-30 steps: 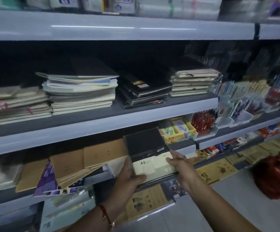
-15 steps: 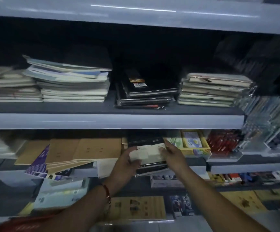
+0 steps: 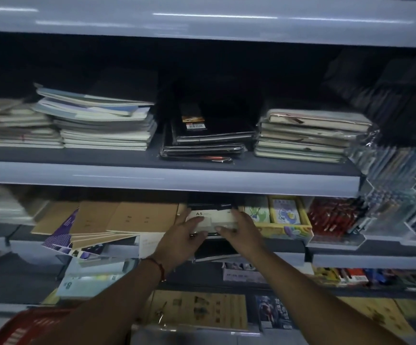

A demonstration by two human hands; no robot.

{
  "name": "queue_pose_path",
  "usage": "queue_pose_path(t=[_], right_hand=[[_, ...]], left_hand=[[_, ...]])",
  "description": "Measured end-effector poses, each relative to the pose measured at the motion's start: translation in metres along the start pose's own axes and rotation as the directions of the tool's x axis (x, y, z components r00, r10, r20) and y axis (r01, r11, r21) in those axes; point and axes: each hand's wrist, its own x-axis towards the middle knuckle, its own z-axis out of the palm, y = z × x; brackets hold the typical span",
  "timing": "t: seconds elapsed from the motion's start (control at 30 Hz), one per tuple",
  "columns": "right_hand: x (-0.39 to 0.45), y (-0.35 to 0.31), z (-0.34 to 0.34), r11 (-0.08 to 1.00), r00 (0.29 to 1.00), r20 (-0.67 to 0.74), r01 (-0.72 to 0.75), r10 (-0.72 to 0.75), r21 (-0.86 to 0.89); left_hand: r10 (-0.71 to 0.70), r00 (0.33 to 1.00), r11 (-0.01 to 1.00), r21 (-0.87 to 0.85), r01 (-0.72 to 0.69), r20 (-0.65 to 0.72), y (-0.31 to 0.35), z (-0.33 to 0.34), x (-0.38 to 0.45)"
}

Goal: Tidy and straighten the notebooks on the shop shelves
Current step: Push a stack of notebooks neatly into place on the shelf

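Observation:
A black A5 notebook with a cream label band [image 3: 213,216] lies on a short stack of black notebooks [image 3: 214,250] on the lower shelf, mostly under the shelf above. My left hand [image 3: 182,241] grips its left front corner, thumb on the label. My right hand [image 3: 239,232] holds the right front edge, fingers curled over it. Left of them, brown kraft notebooks [image 3: 127,220] lie fanned and askew over a purple patterned one [image 3: 62,232]. On the shelf above sit a pale stack [image 3: 102,125], a black wrapped stack [image 3: 207,138] and a cream wrapped stack [image 3: 306,135].
A yellow box of small pads [image 3: 281,220] stands just right of my hands, then red pens [image 3: 333,220] and clear pen racks [image 3: 401,190]. The grey shelf lip [image 3: 167,181] overhangs the notebook. A red basket [image 3: 20,327] sits bottom left. More booklets [image 3: 197,310] lie on lower shelves.
Both hands have pushed the A5 notebook back onto the black stack under the upper shelf. The view has shifted closer and more square to the shelves.

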Motion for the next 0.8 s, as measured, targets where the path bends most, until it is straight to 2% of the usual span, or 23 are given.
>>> queue_pose_path(t=[0.13,0.2,0.27,0.33,0.43,0.5,0.63,0.8], right_hand=[[-0.001,0.003,-0.005,0.999,1.0,0.018,-0.018,0.018,-0.034],[-0.008,0.003,-0.01,0.997,0.999,-0.041,0.004,-0.007,-0.079],[-0.018,0.002,-0.016,0.977,0.985,-0.146,0.065,-0.096,-0.203],[-0.029,-0.004,-0.019,0.944,0.958,-0.171,0.175,-0.229,-0.281],[-0.04,-0.023,-0.013,0.871,0.923,-0.003,0.363,-0.386,-0.331],[-0.042,-0.042,-0.001,0.816,0.89,0.139,0.455,-0.435,-0.358],[-0.039,-0.087,0.048,0.766,0.818,0.312,0.568,-0.484,-0.301],[-0.041,-0.147,0.131,0.767,0.758,0.456,0.603,-0.466,-0.22]], left_hand=[[-0.005,1.0,1.0,0.022,0.005,-0.02,0.003,-0.003,-0.006],[0.003,0.998,0.999,0.041,-0.001,-0.064,0.0,-0.005,-0.014],[0.014,0.993,0.998,0.066,-0.006,-0.115,-0.005,-0.011,-0.025],[0.015,0.987,0.99,0.138,0.007,-0.158,-0.013,-0.021,-0.038],[0.01,0.982,0.947,0.318,0.052,-0.19,-0.031,-0.043,-0.06],[-0.033,0.978,0.919,0.378,0.111,-0.206,-0.047,-0.057,-0.078],[-0.142,0.954,0.865,0.435,0.249,-0.263,-0.081,-0.089,-0.125],[-0.307,0.882,0.788,0.424,0.446,-0.357,-0.127,-0.144,-0.201]])
